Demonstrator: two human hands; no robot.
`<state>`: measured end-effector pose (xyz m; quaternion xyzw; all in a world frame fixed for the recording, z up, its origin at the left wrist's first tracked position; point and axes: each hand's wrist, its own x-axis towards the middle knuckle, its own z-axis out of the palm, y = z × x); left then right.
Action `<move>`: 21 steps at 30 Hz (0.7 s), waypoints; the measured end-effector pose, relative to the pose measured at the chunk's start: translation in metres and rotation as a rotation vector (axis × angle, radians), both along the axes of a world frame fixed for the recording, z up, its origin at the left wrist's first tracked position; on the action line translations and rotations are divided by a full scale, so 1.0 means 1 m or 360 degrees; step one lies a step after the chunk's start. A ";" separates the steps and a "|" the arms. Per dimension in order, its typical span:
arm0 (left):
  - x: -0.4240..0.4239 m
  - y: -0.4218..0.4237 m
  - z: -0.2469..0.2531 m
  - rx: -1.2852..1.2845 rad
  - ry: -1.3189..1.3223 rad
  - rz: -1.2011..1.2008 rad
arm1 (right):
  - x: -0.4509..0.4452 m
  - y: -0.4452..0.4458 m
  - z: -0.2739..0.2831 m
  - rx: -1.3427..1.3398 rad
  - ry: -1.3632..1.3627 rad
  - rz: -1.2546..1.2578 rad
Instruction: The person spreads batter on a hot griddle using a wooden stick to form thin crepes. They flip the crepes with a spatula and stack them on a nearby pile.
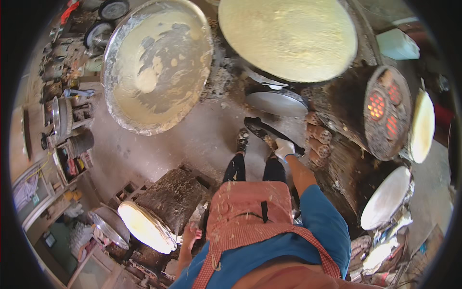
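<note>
My right hand, in a pale glove, is closed on a long dark object held low by my right foot; what it is, I cannot tell. My bare left hand hangs at my left side with fingers loosely bent, holding nothing visible, near a stack of thin round flatbreads. Ahead stands a large round griddle coated with pale yellow batter. To its left is a wide metal basin with batter smeared over its inside.
Glowing honeycomb briquettes burn in a round stove at right. Unlit briquettes lie on the floor beside it. A metal pan stands below the griddle. Two more pale discs rest at right. A bucket stands beyond.
</note>
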<state>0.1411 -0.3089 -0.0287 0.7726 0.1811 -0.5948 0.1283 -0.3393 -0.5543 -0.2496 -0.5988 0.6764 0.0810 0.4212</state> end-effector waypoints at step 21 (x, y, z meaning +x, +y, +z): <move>-0.009 -0.013 -0.011 -0.0310 -0.0027 -0.0884 | -0.032 -0.154 -0.037 -0.1054 -0.1228 -0.2142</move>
